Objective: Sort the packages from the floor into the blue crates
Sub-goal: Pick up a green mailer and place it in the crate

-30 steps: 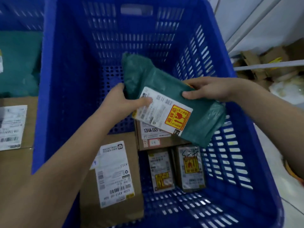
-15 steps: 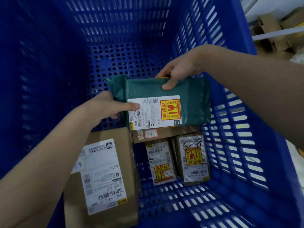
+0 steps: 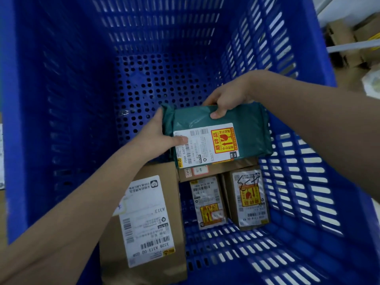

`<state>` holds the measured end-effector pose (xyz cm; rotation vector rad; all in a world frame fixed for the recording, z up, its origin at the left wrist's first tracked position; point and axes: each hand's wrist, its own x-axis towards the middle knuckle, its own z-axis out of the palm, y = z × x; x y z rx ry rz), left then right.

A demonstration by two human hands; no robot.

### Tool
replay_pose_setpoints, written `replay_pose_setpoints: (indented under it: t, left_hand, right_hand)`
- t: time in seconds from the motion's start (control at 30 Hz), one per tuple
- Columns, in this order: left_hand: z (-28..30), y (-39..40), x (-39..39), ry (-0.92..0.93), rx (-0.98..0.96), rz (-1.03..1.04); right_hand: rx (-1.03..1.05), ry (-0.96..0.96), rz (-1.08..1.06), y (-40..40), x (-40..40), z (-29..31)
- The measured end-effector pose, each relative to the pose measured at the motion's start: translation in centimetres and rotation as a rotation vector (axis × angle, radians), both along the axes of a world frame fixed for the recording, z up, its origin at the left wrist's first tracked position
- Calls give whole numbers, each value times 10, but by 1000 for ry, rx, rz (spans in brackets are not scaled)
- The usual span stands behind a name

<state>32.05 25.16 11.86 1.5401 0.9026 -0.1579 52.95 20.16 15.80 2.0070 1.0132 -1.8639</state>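
Both hands are inside the deep blue slotted plastic crate (image 3: 61,99), holding a dark green plastic mailer bag with a white shipping label and a yellow fragile sticker (image 3: 222,136) low over the crate's middle. The left hand (image 3: 158,136) grips its left edge, thumb lying on the label; the right hand (image 3: 224,101) pinches the far edge, thumb on top. The near edge of the bag lies over a flat brown cardboard box (image 3: 205,171); whether it rests there or hovers I cannot tell. Nearer lie two small brown taped parcels (image 3: 207,200) (image 3: 249,198) and, on the left, a large brown cardboard box with a long white label (image 3: 148,221). The risk I see: released here, the soft bag may slide off the box edge and land hard, which matters given the fragile marking.
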Motion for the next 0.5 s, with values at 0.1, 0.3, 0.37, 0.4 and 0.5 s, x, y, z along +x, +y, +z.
replay_pose_setpoints:
  t: [0.1,0.3,0.37,0.4,0.5]
  left_hand:
    - [-6,-1,0,-13,-38,55]
    - [-18,-5,-2,-86,-77,103]
    - [-17,-6,0,-78,-66,128]
    - [-16,-7,2,-72,-65,152]
    - [-11,-9,7,-60,-67,219]
  right_hand:
    - [92,-97,104,-3,-10,0]
    - [316,-114,14,-33,-23,-5]
    - [336,-96,0,-38,-23,-7]
    - [343,-94,-5,-39,-23,-8]
    - [349,-84,-42,-41,-25,-13]
